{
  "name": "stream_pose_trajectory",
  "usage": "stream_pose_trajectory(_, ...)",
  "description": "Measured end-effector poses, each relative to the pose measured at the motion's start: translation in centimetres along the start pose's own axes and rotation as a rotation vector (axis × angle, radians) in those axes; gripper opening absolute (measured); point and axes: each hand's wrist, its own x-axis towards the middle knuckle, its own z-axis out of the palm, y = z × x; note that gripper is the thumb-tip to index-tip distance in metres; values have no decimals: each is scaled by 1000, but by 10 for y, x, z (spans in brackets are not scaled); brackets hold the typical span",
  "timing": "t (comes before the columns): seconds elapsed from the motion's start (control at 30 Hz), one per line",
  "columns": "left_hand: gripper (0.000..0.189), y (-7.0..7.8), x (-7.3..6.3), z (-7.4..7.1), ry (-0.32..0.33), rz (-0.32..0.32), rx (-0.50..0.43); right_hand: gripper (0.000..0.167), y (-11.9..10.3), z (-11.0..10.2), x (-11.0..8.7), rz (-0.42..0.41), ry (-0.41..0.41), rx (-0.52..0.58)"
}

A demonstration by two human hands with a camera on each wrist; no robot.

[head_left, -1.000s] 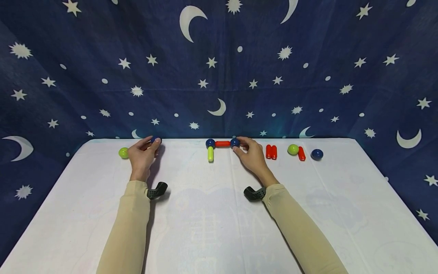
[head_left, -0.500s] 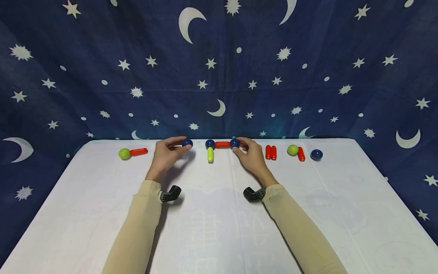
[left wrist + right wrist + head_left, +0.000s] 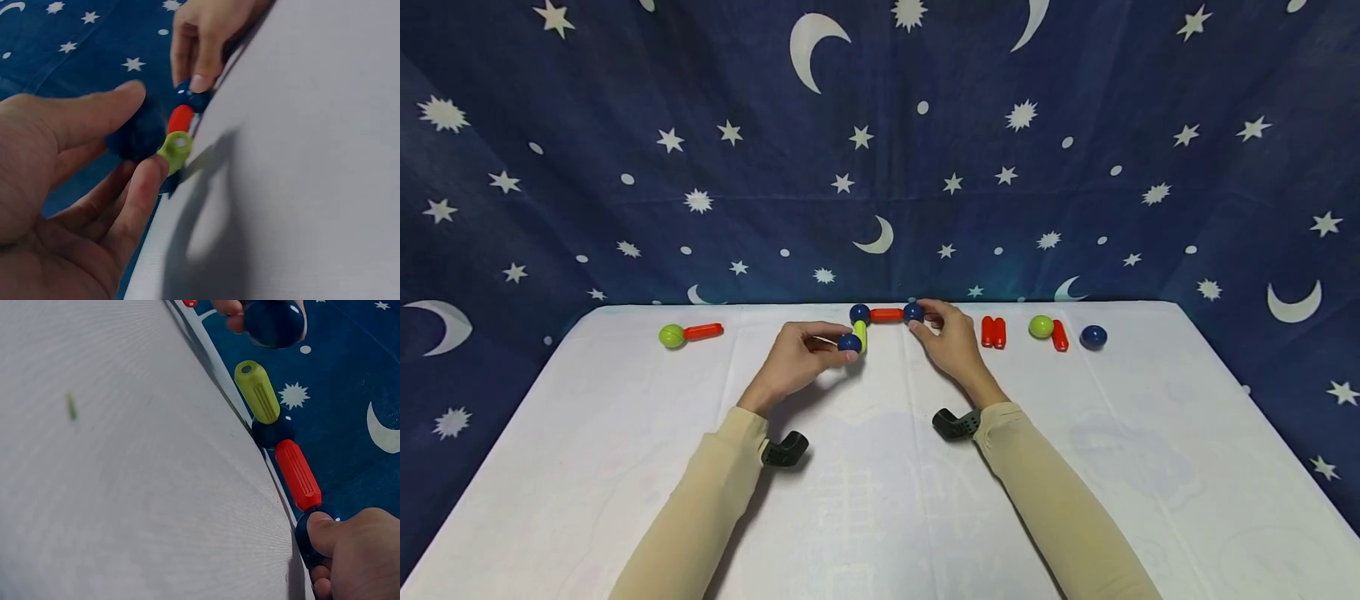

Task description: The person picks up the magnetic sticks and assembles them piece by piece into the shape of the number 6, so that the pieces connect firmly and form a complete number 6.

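Observation:
My left hand [image 3: 793,362] pinches a loose dark blue ball [image 3: 849,343] between thumb and fingers. It hovers close to the free end of a yellow-green rod [image 3: 257,394]; in the right wrist view a gap shows between ball and rod. The rod's other end joins a blue corner ball [image 3: 860,314]. From that corner a red rod [image 3: 887,315] runs right to another blue ball [image 3: 913,312]. My right hand [image 3: 955,342] grips this right-end ball with thumb and fingers at the table's far edge. In the left wrist view, the fingers partly cover the loose ball [image 3: 137,131].
On the left lies a green ball [image 3: 672,337] with a red rod [image 3: 703,332] attached. To the right are two red rods [image 3: 993,332] side by side, a green ball [image 3: 1041,327] by another red rod [image 3: 1060,336], and a blue ball [image 3: 1093,337]. A starry cloth [image 3: 880,167] hangs behind.
My left hand has carried the blue ball rightward from beside the green ball, then nearer to me, up to the yellow-green rod's end. The right hand has stayed in place.

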Motion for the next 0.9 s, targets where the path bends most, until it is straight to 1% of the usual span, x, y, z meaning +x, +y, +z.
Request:
stream_pose_trajectory(0.1,38,-4,-2,6,-54,13,-2,41,-1,-1,0,4,4,0)
stream_pose_trajectory(0.17,37,-7,-2,9,-69,25,10,41,-1,-1,0,6,5,3)
stream_pose_trajectory(0.3,34,-10,-3,14,-55,45,44,42,-2,-1,-1,13,2,1)
stream_pose_trajectory(0.47,35,-13,-3,18,-22,41,73,42,-2,-1,-1,4,-8,4)
stream_pose_trajectory(0.6,36,-15,-3,20,-13,36,82,42,-3,-1,-1,6,-7,5)
stream_pose_trajectory(0.77,36,-15,-3,21,-5,54,92,42,-4,-1,-1,12,-7,10)
stream_pose_trajectory(0.9,35,-14,-3,22,2,62,100,41,-4,-1,-1,-6,2,15)
